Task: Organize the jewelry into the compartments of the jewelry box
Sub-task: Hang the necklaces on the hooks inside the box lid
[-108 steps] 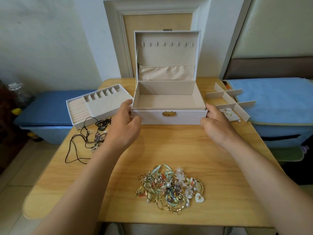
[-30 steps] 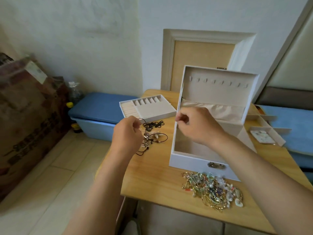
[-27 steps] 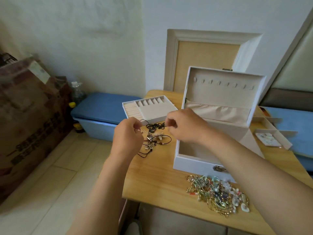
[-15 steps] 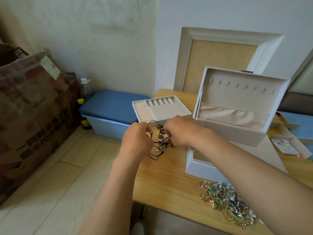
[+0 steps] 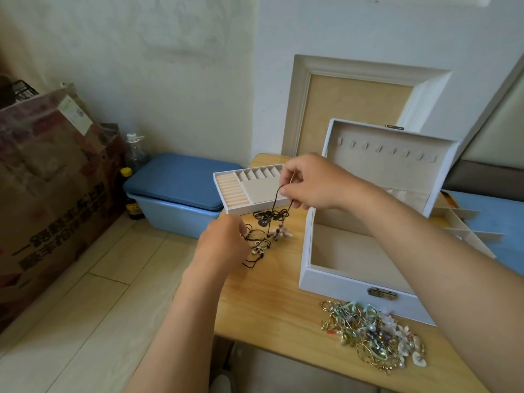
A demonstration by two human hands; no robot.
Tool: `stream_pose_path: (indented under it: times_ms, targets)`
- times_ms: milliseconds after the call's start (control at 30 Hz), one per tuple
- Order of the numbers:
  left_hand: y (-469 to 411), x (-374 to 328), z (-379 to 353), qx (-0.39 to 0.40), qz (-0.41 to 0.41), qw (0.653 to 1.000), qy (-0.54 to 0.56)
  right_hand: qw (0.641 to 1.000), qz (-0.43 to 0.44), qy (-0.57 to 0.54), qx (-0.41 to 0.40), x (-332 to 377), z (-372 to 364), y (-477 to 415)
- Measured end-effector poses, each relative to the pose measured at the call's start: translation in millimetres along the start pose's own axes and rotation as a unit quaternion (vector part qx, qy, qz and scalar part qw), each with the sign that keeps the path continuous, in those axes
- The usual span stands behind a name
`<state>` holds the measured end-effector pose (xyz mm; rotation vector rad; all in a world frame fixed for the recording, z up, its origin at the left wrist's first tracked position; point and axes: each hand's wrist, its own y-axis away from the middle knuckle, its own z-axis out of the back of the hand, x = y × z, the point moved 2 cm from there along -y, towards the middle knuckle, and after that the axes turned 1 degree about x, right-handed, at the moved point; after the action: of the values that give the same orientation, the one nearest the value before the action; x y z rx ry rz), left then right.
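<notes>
So the black cord necklace (image 5: 276, 207) is getting pulled up out of the tangle, its cord running steeply from the right hand (image 5: 309, 182) down and a bit left to the pile of corded necklaces (image 5: 265, 232) on the desk (image 5: 272, 304), so the long axis is close to vertical with a slight lean. Right grip is pinched together on the top of that cord, thumb and forefinger tight, hovering above the near corner of the ring tray (image 5: 249, 188). The left hand (image 5: 224, 246) sits lower and nearer to me, fingers curled down into the left side of the tangle right by a little flower-shaped pendant (image 5: 258, 248); it looks closed on some cord but I honestly can't tell what exactly it has. Just right of both hands is the white jewelry box (image 5: 363, 251), lid standing open with a row of hooks inside it, main compartment bare. Nearer to me than the box, at the front edge of the desk, there's a heap of mixed jewelry (image 5: 374, 336), gold bits, mint ribbon, pearly stuff. Loose divider inserts (image 5: 465, 228) lie beyond the box on the far right. Left of the desk: a blue lidded bin (image 5: 175, 194), a couple of bottles (image 5: 133, 171), a big cardboard box (image 5: 48, 194), tiled floor, pale wall, and a framed panel (image 5: 354, 109) leaning behind.
</notes>
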<state>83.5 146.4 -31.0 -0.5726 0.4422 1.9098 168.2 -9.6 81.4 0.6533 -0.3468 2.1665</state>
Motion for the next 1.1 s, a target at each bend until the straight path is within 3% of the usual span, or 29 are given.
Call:
stream_pose_path:
  times_ms: [233,367,500,667,967,1100]
  targets:
    - [2.7,-4.5,-3.0,0.019,-0.01,0.999,0.03,0.987,-0.02,-0.155,-0.041,5.2,13.8,8.1]
    - [7.9,-14.4,-1.7,0.022,-0.037,0.998,0.053,0.98,-0.021,-0.188,-0.068,7.0,21.8,10.6]
    - [12.7,-26.1,4.6,-0.006,-0.066,0.988,0.142,0.971,-0.008,-0.221,-0.095,12.4,32.2,12.5]
    - [19.6,-42.6,3.9,0.063,-0.13,0.957,0.251,0.956,-0.009,-0.267,-0.119,18.9,45.9,15.8]
    - [19.7,-53.8,-6.5,0.025,-0.134,0.964,0.228,0.922,-0.043,-0.335,-0.19,6.7,75.5,35.4]
    - [28.9,-68.2,-2.9,0.013,-0.166,0.944,0.283,0.915,-0.064,-0.34,-0.208,0.2,87.3,48.3]
